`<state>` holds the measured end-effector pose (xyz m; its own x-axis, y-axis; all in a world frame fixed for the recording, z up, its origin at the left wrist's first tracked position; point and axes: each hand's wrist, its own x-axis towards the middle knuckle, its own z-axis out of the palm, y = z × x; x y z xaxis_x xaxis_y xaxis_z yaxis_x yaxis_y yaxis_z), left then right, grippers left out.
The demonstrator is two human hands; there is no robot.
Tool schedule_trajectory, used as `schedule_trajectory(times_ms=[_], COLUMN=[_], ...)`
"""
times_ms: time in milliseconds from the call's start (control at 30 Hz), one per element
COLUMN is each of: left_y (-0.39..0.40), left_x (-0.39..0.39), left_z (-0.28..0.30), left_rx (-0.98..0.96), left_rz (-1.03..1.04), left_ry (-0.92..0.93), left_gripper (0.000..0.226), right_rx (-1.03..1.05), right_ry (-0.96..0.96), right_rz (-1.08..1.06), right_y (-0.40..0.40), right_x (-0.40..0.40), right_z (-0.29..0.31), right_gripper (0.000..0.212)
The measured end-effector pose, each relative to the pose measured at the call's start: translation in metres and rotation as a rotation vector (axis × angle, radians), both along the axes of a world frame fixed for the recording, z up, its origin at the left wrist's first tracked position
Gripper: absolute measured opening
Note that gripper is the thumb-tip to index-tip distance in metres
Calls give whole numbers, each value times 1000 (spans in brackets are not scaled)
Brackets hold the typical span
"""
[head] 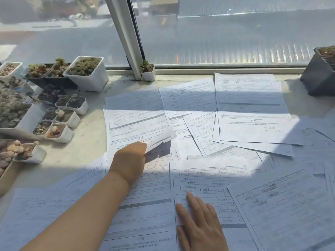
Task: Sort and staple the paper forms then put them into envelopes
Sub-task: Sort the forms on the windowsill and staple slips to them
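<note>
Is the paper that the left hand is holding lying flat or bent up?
Bent up. The left hand pinches the form at its near corner, which curls off the table and casts a shadow underneath.

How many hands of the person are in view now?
2. The left hand lifts a form's corner mid-table; the right hand lies flat on a near form.

This looks like a sunlit windowsill worktop in a home or small office: a pale stone ledge [87,151] runs below a large glass window with a white frame [125,37]. Small white square plastic pots of succulents [87,73] crowd the ledge's left end, and printed white paper forms [250,109] are spread across it to their right.
</note>
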<state>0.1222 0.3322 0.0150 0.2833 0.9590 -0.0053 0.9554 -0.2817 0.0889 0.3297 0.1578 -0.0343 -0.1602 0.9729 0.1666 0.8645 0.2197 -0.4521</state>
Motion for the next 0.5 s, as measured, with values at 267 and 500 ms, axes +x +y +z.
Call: schedule_trajectory(times_ms=[267, 500], left_y=[-84, -191], left_x=[0, -8], left_z=[38, -6], left_rx=[177, 166], left_rz=[-102, -197], left_ry=[-151, -417], left_gripper=[8, 19], right_rx=[-299, -943], right_ry=[500, 836], right_rz=[-182, -481], right_y=[10, 34], right_x=[5, -1], right_z=[39, 82], right_gripper=[43, 19])
